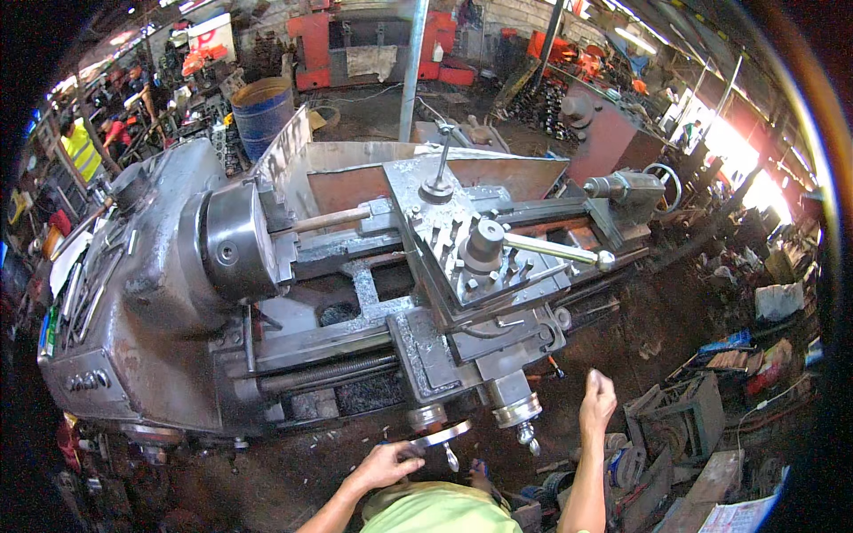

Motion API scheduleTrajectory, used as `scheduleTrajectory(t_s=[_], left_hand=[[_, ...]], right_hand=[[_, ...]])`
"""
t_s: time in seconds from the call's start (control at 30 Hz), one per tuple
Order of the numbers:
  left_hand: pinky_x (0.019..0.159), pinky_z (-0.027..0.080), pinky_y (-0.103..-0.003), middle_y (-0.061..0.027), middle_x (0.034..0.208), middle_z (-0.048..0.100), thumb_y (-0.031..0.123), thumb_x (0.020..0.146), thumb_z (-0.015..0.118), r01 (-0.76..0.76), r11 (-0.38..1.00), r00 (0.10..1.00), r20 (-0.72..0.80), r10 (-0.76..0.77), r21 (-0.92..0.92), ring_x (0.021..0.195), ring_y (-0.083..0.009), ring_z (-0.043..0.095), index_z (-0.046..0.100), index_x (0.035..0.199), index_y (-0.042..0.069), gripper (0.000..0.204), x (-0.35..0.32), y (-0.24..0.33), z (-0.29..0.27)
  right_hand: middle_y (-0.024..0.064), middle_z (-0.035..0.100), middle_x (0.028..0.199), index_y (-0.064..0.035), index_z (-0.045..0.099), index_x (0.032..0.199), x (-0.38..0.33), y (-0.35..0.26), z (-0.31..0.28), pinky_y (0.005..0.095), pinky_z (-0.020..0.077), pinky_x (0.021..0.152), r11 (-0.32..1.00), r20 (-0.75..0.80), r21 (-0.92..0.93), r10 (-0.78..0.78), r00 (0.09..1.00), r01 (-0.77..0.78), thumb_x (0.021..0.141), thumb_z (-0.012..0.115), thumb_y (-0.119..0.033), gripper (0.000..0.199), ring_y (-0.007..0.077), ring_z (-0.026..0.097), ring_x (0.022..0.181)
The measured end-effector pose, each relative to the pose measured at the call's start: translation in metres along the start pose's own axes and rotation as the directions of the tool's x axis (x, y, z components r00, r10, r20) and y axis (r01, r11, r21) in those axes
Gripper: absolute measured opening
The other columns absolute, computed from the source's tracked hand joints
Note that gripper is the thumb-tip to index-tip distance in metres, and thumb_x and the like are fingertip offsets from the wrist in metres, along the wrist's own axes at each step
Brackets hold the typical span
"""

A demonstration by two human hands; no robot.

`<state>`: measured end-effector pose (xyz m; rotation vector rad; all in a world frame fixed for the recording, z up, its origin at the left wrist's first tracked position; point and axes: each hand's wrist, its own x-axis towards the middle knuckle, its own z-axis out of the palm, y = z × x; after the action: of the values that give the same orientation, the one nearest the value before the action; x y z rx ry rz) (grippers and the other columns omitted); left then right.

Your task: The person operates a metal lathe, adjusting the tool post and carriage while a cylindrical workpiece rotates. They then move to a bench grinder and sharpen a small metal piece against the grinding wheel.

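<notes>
A large metal lathe fills the middle of the head view. At its front, my left hand (388,465) has its fingers curled at the left side of the rim of a carriage handwheel (444,433). My right hand (598,397) is raised to the right of the cross-slide handle (528,436), apart from the machine, closed in a loose fist with nothing visible in it. A chuck (240,240) grips a thin rod (330,219), whose other end reaches the tool post (483,247). A long clamping lever (555,249) sticks out from that post.
The tailstock (626,200) stands at the lathe's right end. Loose tools (87,284) lie on the headstock at left. Behind are a blue drum (262,115) and a metal pole (413,71). Scrap frames (680,413) crowd the right. People work at far left, one in a yellow vest (82,153).
</notes>
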<state>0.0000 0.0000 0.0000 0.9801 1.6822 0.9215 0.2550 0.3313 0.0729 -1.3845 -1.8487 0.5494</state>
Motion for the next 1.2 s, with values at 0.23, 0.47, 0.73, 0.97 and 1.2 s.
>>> scheduleTrajectory(t_s=[0.23,0.47,0.73,0.97,1.2], left_hand=[[0.112,0.030,-0.046,-0.0268,0.142,0.039,0.036,0.074,0.079,-0.400,0.805,0.610,-0.529,0.590,0.437,0.135,-0.0412,0.035,0.033,0.144,0.002,0.091,0.086,0.147,-0.088],[0.114,0.028,-0.047,-0.0290,0.148,0.027,0.033,0.056,0.082,-0.348,0.781,0.655,-0.462,0.598,0.519,0.139,-0.0436,0.028,0.046,0.138,0.015,0.092,0.173,0.227,-0.128],[0.102,0.039,-0.042,-0.0185,0.122,0.050,0.031,0.058,0.080,-0.294,0.755,0.605,-0.498,0.622,0.586,0.118,-0.0355,0.049,0.052,0.122,0.007,0.074,0.178,0.216,-0.125],[0.112,0.030,-0.047,-0.0342,0.142,0.033,0.038,0.054,0.085,-0.210,0.760,0.622,-0.516,0.589,0.615,0.137,-0.0463,0.031,0.049,0.127,0.011,0.086,0.176,0.222,-0.124],[0.114,0.028,-0.046,-0.0346,0.146,0.027,0.035,0.053,0.087,-0.296,0.776,0.628,-0.499,0.598,0.557,0.137,-0.0466,0.030,0.052,0.124,0.011,0.083,0.172,0.226,-0.125]], right_hand=[[0.0122,0.068,0.105,-0.0011,0.069,0.103,0.022,-0.157,-0.030,0.0435,0.0337,0.101,0.777,-0.263,-0.228,-0.629,0.731,0.587,0.100,0.044,-0.022,0.033,0.0318,0.058,0.111],[0.0083,0.070,0.086,-0.0079,0.071,0.081,0.129,-0.213,0.015,0.0444,0.0441,0.089,0.517,-0.324,-0.360,-0.850,0.415,0.777,0.093,0.056,-0.023,0.024,0.0271,0.066,0.093],[0.0124,0.062,0.060,-0.0078,0.065,0.060,0.167,-0.204,0.055,0.0440,0.0458,0.059,0.722,-0.335,-0.226,-0.688,0.643,0.654,0.093,0.056,-0.035,0.044,0.0327,0.061,0.057],[0.0242,0.068,0.080,-0.0021,0.070,0.072,0.223,-0.231,0.073,0.0510,0.0514,0.069,0.890,-0.072,-0.227,-0.420,0.905,0.395,0.096,0.047,-0.041,0.052,0.0426,0.067,0.076],[0.0221,0.060,0.120,0.0003,0.066,0.111,0.179,-0.196,0.117,0.0409,0.0457,0.090,0.810,-0.222,0.318,-0.442,0.869,0.493,0.096,0.054,-0.023,0.030,0.0378,0.057,0.107]])
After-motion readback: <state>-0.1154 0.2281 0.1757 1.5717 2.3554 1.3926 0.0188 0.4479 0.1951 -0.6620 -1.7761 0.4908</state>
